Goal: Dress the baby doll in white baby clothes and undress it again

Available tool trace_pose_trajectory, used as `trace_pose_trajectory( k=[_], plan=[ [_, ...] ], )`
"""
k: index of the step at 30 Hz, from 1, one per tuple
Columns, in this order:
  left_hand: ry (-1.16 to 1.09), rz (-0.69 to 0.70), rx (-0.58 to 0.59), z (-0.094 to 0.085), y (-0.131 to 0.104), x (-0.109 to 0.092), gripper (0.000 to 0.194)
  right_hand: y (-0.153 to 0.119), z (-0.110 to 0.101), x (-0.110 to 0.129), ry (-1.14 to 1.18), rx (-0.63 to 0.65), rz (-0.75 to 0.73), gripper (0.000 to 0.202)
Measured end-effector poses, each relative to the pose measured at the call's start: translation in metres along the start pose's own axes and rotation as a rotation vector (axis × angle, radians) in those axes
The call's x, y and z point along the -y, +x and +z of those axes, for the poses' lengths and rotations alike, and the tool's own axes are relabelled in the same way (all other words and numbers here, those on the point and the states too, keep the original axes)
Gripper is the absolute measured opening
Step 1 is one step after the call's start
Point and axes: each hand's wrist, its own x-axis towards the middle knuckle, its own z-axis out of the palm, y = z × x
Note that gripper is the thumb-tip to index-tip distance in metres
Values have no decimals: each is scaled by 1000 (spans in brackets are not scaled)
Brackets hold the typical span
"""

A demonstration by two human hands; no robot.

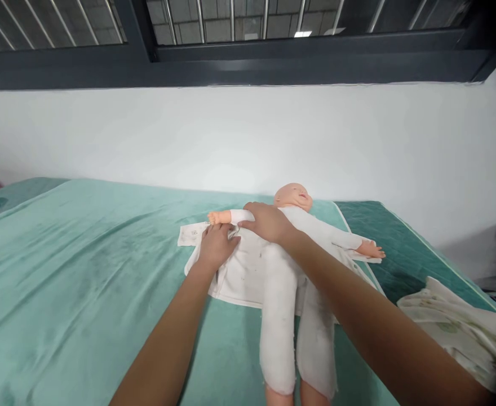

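A baby doll (278,316) with a white padded body lies on its back, its head by the wall and its arms spread. Spread out beneath it is a white baby shirt (242,276), with one sleeve reaching out to the left. My right hand (269,221) is closed round the doll's upper arm on the left side. Just below that arm, my left hand (218,245) pinches the shirt near the base of the sleeve; its fingertips are partly hidden in the cloth. The doll's other arm (368,248) rests over the right sleeve.
A light green sheet (104,270) covers the bed, with a darker green cover (366,217) at the right. Folded white patterned cloth (455,321) lies at the lower right. Behind is a white wall (146,135) below a barred window (248,22).
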Motion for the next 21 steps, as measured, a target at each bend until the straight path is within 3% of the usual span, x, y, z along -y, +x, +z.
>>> trace_pose_trajectory(
  k=[3, 8, 14, 21],
  plan=[
    [34, -54, -38, 1, 2, 2, 24, -1, 4, -1, 11, -11, -11, 38],
    [-85, -139, -275, -4, 4, 10, 14, -2, 4, -3, 18, -7, -24, 51],
    [-517, -387, -213, -17, 3, 20, 13, -2, 0, -8, -56, 103, 45, 49],
    [-513, -337, -318, -18, 0, 14, 12, 5, 13, -2, -204, 119, 76, 40]
  ],
)
